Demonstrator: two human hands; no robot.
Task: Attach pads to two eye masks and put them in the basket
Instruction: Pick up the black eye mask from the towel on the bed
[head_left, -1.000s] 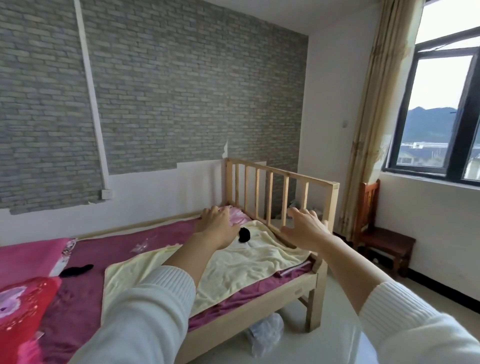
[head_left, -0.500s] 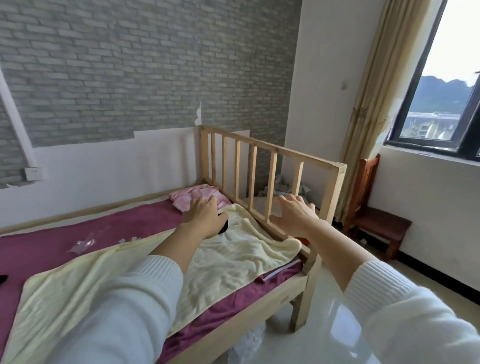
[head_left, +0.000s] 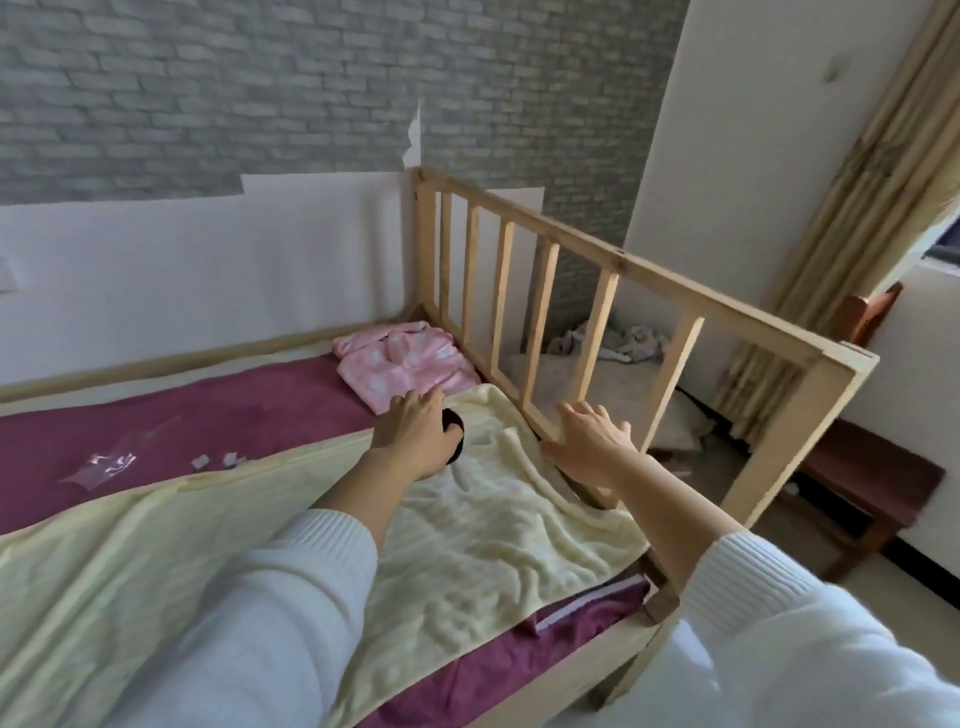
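A small black item (head_left: 455, 435), an eye mask or a pad, lies on the pale yellow towel (head_left: 483, 545) near the foot of the bed. My left hand (head_left: 415, 436) rests over it and hides most of it. Only its right edge shows beside my thumb, and I cannot tell if the fingers grip it. To the right, my right hand (head_left: 589, 441) hovers with fingers spread and nothing in it, close to the wooden rail (head_left: 571, 249). No basket is in view.
A pink garment (head_left: 400, 361) lies crumpled just beyond my left hand. A clear plastic wrapper (head_left: 104, 462) and small white scraps (head_left: 218, 459) sit on the maroon sheet (head_left: 234, 410). A wooden chair (head_left: 872, 467) stands beyond the rail, by the curtain (head_left: 857, 208).
The view has swung right and down toward the foot of the bed. My left hand has moved from beside the black item to on top of it. My right hand has stayed spread.
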